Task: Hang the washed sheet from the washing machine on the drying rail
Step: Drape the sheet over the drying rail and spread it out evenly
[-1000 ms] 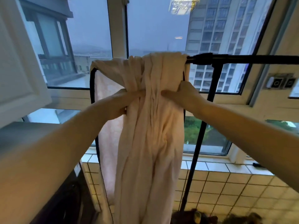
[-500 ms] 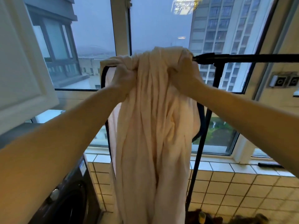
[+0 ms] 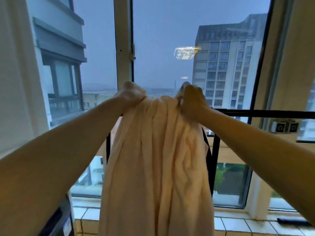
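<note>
— Nearest us it's all arms, reaching forward and up. Between them hangs the pale peach crumpled cotton sheet (image 3: 156,167), falling in long folds straight down out of view.

— And the hands?

— Both fisted on its bunched top edge. The left hand (image 3: 131,94) grips the left corner of the bunch, the right hand (image 3: 191,97) the right, close together, the cloth pinched tight in each.

— Where's the rail from there?

— That's what it turns on, I'd say. The thin black metal drying rail (image 3: 265,114) runs level, left to right, just beyond and below the knuckles. The gathered top sits above the bar, the right hand nearer the bare stretch that carries on to the right. The black upright post (image 3: 215,159) stands just right of the hanging folds.

— So the cloth's long axis?

— Vertical, crossing the bar. Whether the sheet's far half already lies over it, I can't tell; the folds hide that. Beyond is only the tall window frame (image 3: 122,48).
</note>
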Available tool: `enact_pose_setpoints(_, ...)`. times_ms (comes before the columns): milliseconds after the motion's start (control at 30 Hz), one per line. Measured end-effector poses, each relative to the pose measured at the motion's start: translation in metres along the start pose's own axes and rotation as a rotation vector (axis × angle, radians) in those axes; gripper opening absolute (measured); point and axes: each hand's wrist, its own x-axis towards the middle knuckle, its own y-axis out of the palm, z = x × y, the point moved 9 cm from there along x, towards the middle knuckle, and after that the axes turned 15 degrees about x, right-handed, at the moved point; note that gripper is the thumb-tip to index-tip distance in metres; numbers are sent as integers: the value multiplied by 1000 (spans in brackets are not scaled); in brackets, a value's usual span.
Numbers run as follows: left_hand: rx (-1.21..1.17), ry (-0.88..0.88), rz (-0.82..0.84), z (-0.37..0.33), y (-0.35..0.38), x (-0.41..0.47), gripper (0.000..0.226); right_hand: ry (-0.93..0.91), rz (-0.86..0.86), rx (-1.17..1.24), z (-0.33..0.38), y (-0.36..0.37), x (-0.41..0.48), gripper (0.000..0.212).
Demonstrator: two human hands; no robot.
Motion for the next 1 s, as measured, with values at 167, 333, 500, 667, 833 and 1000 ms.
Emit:
enact_pose_setpoints(167,-71,237,104,-29,3,29,29,-69,8,-85,3,1,20,21)
enact_pose_setpoints(333,114,228,541,-2,59,38,37,157,81,-384,-33,23,3,31)
enact_pose_setpoints(500,50,257,777,21,58,40,82,79,-12,-661,0,43,0,32)
enact_pose_setpoints(667,117,265,890,57,49,37,66,-48,64,-546,52,104,-3,45)
enact_pose_setpoints(833,127,267,901,111,30,38,72,36,106,-526,67,146,-6,64)
enact_pose_setpoints(1000,-139,285,792,124,33,37,61,71,107,-586,75,169,-8,65)
